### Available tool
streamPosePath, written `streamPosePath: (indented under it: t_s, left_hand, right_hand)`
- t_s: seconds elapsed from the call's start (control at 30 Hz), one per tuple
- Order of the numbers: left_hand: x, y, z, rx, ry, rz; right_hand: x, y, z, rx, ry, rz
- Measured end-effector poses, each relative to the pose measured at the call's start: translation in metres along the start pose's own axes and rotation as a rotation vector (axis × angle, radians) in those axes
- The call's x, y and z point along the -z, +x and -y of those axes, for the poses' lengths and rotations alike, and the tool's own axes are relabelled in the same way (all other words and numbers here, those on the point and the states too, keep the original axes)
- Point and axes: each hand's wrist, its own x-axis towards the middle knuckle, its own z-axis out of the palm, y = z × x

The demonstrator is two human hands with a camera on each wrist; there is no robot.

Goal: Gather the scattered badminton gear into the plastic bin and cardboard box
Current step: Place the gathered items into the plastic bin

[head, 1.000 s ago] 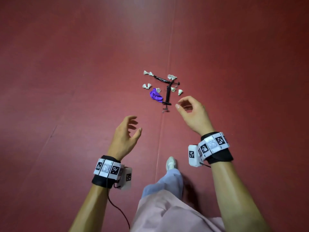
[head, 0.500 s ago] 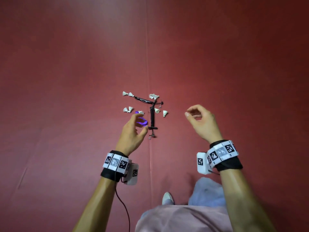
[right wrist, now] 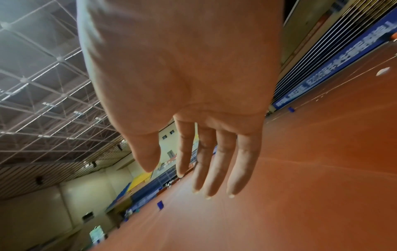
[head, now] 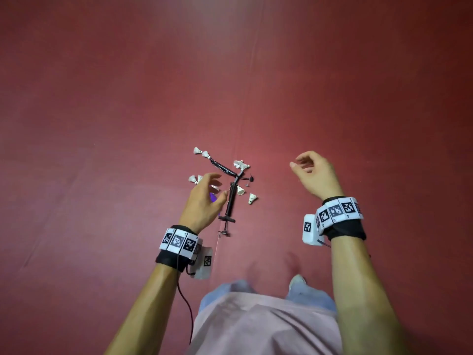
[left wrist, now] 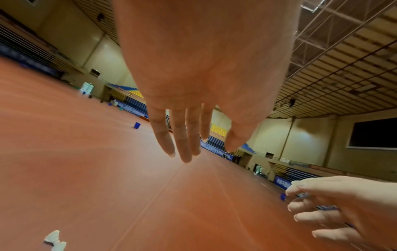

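Currently both hands empty, fingers relaxed: left hand (head: 202, 203) overlaps the shuttlecocks (head: 240, 164) scattered around the black racket (head: 231, 201) on the floor, right hand (head: 316, 175) well right of it.

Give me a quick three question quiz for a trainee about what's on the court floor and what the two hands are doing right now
1. True or false: the left hand is already holding a shuttlecock.
2. What colour is the item partly hidden behind the left hand? A green, B purple, C yellow.
3. Fill in: the right hand is raised with fingers loosely curled and holds ____.

Key
1. False. Its fingers are spread and empty above the pile of shuttlecocks and the black pump-like tool.
2. B, the purple item.
3. Nothing.
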Motion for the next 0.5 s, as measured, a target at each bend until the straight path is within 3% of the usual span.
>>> streamPosePath:
  t_s: [0.3, 0.5]
  left_hand:
    - [0.017, 0.072, 0.044, 0.213, 0.005, -0.095]
    - [0.03, 0.176, 0.117, 0.286, -0.015, -0.082]
  right_hand:
    - [-0.079, 0.123, 0.015, 0.007, -0.156, 0.36]
    - [-0.144, 0.22, 0.032, 0.037, -0.374, 0.563]
